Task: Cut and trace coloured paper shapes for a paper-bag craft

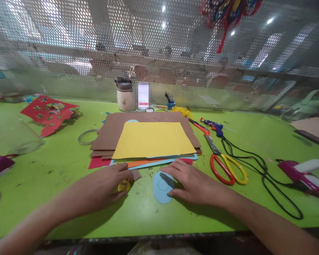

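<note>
My left hand (106, 186) rests on the green table (55, 166) with its fingers curled over a small yellow piece (124, 186), beside a brown paper scrap (136, 174). My right hand (192, 184) lies flat, fingers spread, touching the right edge of a light blue paper cutout (161, 187). Just beyond both hands lies a stack of paper sheets with a yellow sheet (154, 140) on top, over orange, blue, red and brown sheets (114, 129).
Red-and-yellow scissors (224, 164) lie right of the stack, with a glue gun (215, 126) and its black cord (266, 173). A cup (124, 94) stands at the back by the perforated screen. Red cut paper (49, 111) lies far left, a tape ring (86, 136) near the stack.
</note>
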Demonstrator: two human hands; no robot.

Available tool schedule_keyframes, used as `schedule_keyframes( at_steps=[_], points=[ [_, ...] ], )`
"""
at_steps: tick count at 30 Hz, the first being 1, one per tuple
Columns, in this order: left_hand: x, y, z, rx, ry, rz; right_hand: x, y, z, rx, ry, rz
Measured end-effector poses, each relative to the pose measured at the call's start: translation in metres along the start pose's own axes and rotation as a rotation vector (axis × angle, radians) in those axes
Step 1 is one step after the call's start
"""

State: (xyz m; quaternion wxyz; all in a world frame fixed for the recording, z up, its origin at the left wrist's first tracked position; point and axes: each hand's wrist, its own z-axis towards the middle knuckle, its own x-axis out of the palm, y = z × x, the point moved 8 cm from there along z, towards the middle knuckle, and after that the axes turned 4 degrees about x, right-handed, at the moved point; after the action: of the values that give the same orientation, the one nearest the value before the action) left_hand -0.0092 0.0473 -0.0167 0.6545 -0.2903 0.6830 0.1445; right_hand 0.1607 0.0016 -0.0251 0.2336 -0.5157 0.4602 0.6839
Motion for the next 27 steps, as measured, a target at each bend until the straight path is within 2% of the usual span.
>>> schedule_keyframes(
  at_steps=[5, 10, 14, 18, 21, 23, 27],
  points=[
    [0.001, -0.002, 0.004, 0.012, 0.078, -0.009, -0.003, -0.002, -0.002, 0.013, -0.019, 0.004],
    [0.0, -0.004, 0.004, -0.008, 0.083, -0.027, -0.026, -0.015, -0.002, 0.028, -0.196, 0.04],
    [0.0, -0.004, 0.002, -0.028, 0.11, 0.011, -0.045, -0.039, -0.003, 0.085, -0.339, 0.012],
    [-0.005, -0.007, 0.006, -0.054, 0.086, 0.049, -0.061, -0.078, -0.007, 0.266, -0.445, -0.095],
    [-0.009, -0.026, 0.018, 0.013, 0.008, 0.056, -0.068, -0.102, -0.009, 0.343, -0.45, -0.12],
    [-0.009, -0.046, 0.028, 0.116, -0.055, 0.024, -0.07, -0.113, -0.009, 0.376, -0.445, -0.128],
    [0.005, -0.075, 0.045, 0.277, -0.1, -0.026, -0.069, -0.124, -0.009, 0.408, -0.454, -0.129]
  ],
)
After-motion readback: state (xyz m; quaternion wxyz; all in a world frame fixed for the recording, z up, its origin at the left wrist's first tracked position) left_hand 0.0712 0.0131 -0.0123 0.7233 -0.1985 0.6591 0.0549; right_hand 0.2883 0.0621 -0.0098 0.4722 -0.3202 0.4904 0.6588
